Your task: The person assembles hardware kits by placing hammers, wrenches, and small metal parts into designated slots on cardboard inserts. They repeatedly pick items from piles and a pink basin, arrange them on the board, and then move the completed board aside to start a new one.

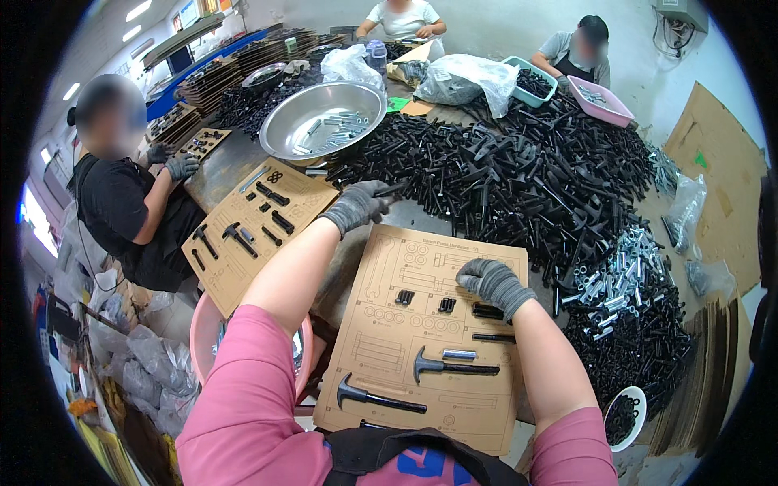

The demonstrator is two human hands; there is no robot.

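Observation:
My left hand point(354, 207), in a grey knit glove, reaches to the near left edge of a heap of black metal parts point(494, 178). Its fingers are closed on a dark metal part point(391, 191) whose exact kind is unclear. Over a printed cardboard sheet point(381, 275) in front of me, my right hand point(494, 285) is curled, its grip hidden. Black bolts point(488, 311) lie just below it. Two black hammer-shaped pieces point(454, 367), a silver tube point(459, 354), a black rod point(493, 338) and small black parts point(446, 304) rest on the sheet.
Left of me lies another sheet with black parts point(263, 219), beside a person point(121, 194). Behind it stands a steel bowl point(279, 134) with silver tubes. Silver pieces point(620, 271) and a white bowl point(636, 437) are at right. Two people sit across the table.

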